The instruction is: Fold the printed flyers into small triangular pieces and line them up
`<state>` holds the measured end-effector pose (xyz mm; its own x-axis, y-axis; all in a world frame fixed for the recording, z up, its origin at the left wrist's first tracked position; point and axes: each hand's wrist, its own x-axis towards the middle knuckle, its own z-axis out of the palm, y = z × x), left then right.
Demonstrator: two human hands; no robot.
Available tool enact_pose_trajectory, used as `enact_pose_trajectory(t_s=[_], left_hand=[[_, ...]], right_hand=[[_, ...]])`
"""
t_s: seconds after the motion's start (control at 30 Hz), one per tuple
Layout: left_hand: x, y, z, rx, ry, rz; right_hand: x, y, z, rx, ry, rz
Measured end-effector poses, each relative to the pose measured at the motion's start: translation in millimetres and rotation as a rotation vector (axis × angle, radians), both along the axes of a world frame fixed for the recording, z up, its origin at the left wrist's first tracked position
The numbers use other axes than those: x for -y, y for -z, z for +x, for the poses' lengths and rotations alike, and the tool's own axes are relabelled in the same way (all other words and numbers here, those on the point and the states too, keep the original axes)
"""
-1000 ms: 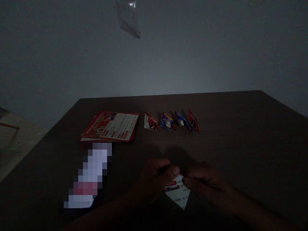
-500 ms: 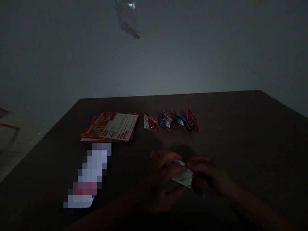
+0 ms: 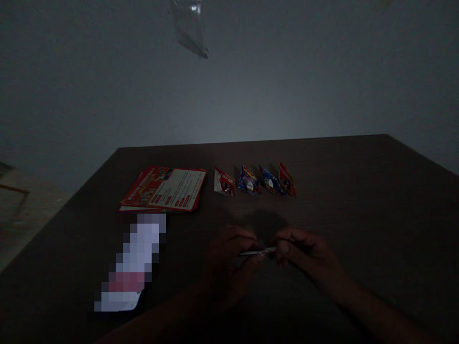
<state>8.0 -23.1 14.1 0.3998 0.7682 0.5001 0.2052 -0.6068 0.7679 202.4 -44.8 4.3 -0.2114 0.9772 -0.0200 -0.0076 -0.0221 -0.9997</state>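
Note:
A small piece of folded paper (image 3: 266,251) is held level between my two hands, seen nearly edge-on as a thin pale strip. My left hand (image 3: 231,265) pinches its left end, fingers above and thumb below. At the right end, the thumb and fingers of my right hand (image 3: 310,255) close on it. Beyond my hands stands a row of several small folded papers: a red and white one (image 3: 225,182) at the left, a purple one (image 3: 250,181), a blue one (image 3: 272,181) and a red one (image 3: 287,180) at the right.
A stack of printed red and white sheets (image 3: 175,188) lies at the left of the dark table (image 3: 358,191). Nearer me is a phone-like object (image 3: 131,263) with its bright face pixelated. A clear plastic bag (image 3: 190,28) hangs against the wall (image 3: 304,71).
The folded paper has turned from showing its white face to nearly edge-on. My left hand has shifted slightly left and its fingers have drawn closer together. The row of folded papers is unchanged.

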Motion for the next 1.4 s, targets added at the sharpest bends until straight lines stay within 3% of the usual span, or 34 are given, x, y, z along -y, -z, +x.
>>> enact_pose_trajectory(t_s=[0.17, 0.3, 0.4, 0.57, 0.7, 1.0, 1.23, 1.4], left_hand=[[1.9, -2.2, 3.0, 0.073, -0.058, -0.356], [3.3, -5.0, 3.7, 0.059, -0.019, -0.52], [3.5, -5.5, 3.8, 0.024, 0.016, -0.509], [2.3, -1.7, 4.3, 0.094, 0.112, -0.36], [1.1, -1.8, 4.8, 0.133, 0.122, -0.358], [1.1, 0.4, 2.7, 0.036, 0.07, -0.589], [2.4, 0.4, 3.3, 0.083, 0.064, -0.7], [-0.4, 7.2, 0.7, 0.237, 0.067, -0.84]], right_hand=[[2.8, -4.4, -1.5, 0.19, 0.061, 0.421], [3.8, -6.1, -2.7, 0.222, 0.046, 0.506], [4.3, -10.1, -3.1, 0.268, 0.023, 0.467], [5.8, -15.9, -4.5, 0.32, -0.058, 0.43], [6.1, -13.6, -4.7, 0.339, -0.069, 0.399], [5.0, -10.6, -3.5, 0.32, -0.008, 0.351], [5.8, -13.2, -5.4, 0.314, 0.02, 0.304], [3.7, -13.0, -4.6, 0.208, 0.039, 0.117]])
